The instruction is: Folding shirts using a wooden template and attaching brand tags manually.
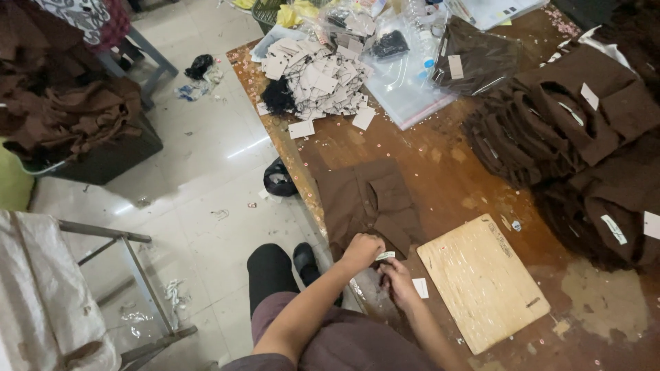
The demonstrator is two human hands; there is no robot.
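a: where's the grip?
b: left hand [362, 249] and right hand [397, 280] pinch a small white tag [386, 255] at the brown garment [368, 203]'s near edge.
a: progress?
b: beyond, a tall folded stack [557, 117] looks tagged; this one seems unfinished.

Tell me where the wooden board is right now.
The wooden board lies on the table at lower right of the head view, just right of the right hand and below the brown shirt.

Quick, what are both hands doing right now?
Left hand: closed, pinching a small pale tag at the brown shirt.
Right hand: curled; hold cannot be told.
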